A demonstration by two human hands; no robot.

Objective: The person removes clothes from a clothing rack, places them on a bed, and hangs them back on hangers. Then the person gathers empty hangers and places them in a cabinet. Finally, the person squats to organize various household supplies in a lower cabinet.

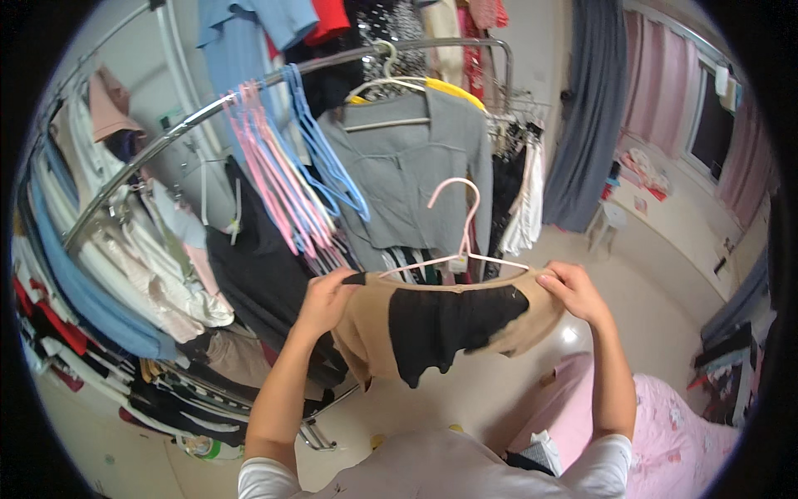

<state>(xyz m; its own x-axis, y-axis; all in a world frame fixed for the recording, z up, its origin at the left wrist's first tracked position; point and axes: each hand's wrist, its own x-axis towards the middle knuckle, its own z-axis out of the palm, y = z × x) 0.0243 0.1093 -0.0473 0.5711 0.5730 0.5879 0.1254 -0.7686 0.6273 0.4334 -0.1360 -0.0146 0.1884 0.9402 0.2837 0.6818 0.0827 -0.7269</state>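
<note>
A tan and black knit top (pixel 368 318) is stretched out in front of me on a pink hanger (pixel 472 218), whose hook points up. My left hand (pixel 325 300) grips the top's left shoulder, where a small black patch shows. The other shoulder is pinched between the thumb and fingers of my right hand (pixel 570 288). Just beyond the top, a grey long-sleeved garment (pixel 405 168) hangs from the chrome rail (pixel 181 128) on a white and yellow hanger. Pink hangers (pixel 268 168) and blue hangers (pixel 324 150) without garments cluster on the rail to its left.
Densely hung clothes (pixel 124 274) fill the left side. A chrome rack foot (pixel 318 436) stands on the floor near me. At lower right is a pink patterned bedspread (pixel 667 430). Farther off are a dark grey-blue curtain (pixel 586 118) and a white stool (pixel 608 218).
</note>
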